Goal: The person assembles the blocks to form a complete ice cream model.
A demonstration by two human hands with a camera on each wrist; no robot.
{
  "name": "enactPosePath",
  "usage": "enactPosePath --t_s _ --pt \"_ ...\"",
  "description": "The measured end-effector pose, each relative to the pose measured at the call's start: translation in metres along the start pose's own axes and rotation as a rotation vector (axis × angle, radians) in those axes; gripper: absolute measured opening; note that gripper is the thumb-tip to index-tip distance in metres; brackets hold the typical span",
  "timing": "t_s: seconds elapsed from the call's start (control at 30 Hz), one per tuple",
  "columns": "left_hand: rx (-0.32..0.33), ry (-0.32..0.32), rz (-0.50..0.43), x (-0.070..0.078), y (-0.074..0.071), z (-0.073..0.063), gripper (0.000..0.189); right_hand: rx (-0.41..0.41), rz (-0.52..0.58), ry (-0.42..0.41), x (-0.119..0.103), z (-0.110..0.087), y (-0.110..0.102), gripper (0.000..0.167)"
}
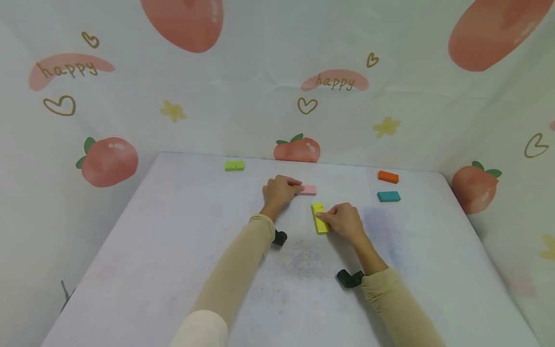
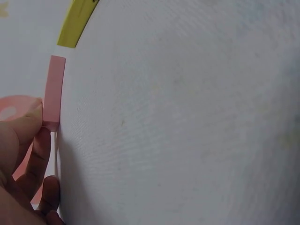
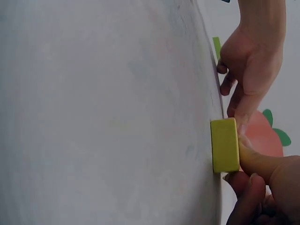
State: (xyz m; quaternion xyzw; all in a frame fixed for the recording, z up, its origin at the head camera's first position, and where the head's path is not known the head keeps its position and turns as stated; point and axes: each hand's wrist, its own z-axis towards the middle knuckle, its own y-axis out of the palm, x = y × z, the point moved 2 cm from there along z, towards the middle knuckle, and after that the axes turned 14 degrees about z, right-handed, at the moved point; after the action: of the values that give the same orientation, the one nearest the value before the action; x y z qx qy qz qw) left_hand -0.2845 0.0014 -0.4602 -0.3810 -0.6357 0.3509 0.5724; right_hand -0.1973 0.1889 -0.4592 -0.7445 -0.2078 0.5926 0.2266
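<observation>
Near the middle of the table, my left hand (image 1: 279,191) pinches the left end of a pink block (image 1: 309,190). In the left wrist view the thumb lies on one face of that pink block (image 2: 55,89) and a finger meets its end. Closer to me, a longer-looking yellow block (image 1: 321,226) lies lengthwise, pointing away from me. My right hand (image 1: 345,220) pinches it from the right, its thumb on the block's upper face. The right wrist view shows the end of the yellow block (image 3: 225,146) between thumb and finger.
A green block (image 1: 234,166) lies at the back left. Toward the back right are an orange block (image 1: 388,177) and, nearer, a teal block (image 1: 389,196). A white cloth printed with peaches hangs behind the table (image 1: 182,231). Black devices (image 1: 349,278) sit at both wrists.
</observation>
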Motion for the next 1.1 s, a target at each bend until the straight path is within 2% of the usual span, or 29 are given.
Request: enactPosePath --t_s 0.47,1.1 --pt "-0.012 0.031 0.006 0.004 0.0 0.0 0.018 0.02 0.046 -0.095 -0.01 0.0 0.015 0.037" --pt "-0.022 0.045 -0.021 0.006 0.001 -0.002 0.019 0.034 0.04 -0.006 -0.016 0.006 0.021 0.038"
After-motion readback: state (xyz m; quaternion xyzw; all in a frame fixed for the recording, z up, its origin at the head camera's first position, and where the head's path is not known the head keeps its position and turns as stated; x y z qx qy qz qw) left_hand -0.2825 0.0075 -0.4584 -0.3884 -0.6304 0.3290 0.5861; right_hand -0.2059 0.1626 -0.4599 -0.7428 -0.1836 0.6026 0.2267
